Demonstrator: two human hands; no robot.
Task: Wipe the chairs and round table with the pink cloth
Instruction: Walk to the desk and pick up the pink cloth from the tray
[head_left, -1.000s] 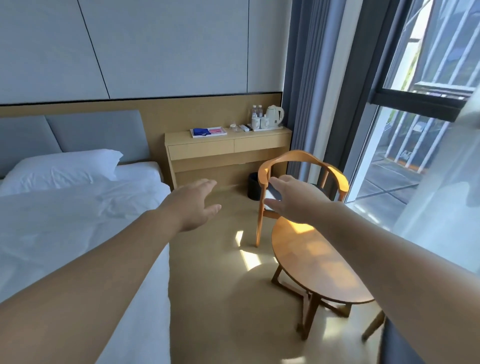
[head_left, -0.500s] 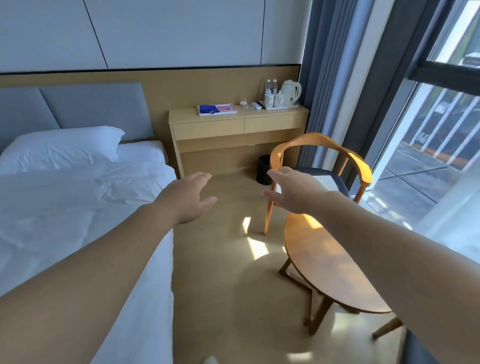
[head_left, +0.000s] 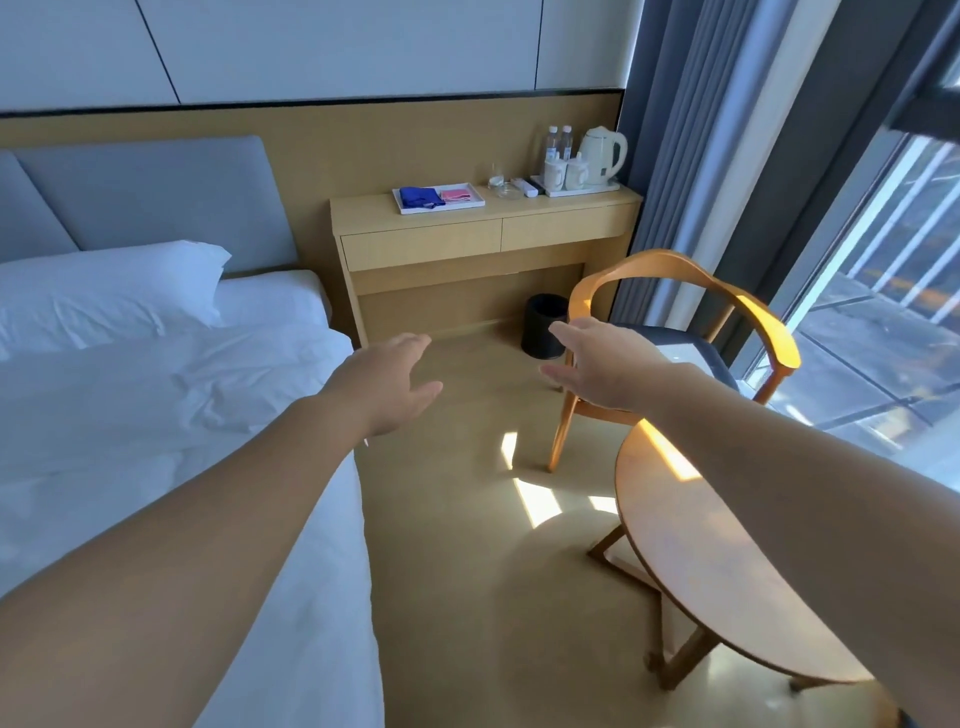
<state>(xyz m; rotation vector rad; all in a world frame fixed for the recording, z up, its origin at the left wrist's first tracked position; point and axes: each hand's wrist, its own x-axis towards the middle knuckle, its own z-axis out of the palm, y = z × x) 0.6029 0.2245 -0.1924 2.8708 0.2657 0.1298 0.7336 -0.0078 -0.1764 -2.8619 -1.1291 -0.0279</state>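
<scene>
Desk (head_left: 519, 210): white tray (head_left: 402, 208) with pink cloth (head_left: 456, 195), blue cloth (head_left: 420, 196); kettle tray (head_left: 582, 190).

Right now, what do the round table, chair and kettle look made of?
Round table: likely wood, smooth satin top, faint grain.
Chair: bent wood frame in the same tone; dark seat, probably upholstered.
Kettle: seemingly cream plastic; too small to confirm.

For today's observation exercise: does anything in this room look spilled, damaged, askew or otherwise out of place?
Nothing stands out. The pink cloth lies folded beside a blue cloth in the white tray on the desk. The chair and round table stand upright, and both hands are empty.
</scene>
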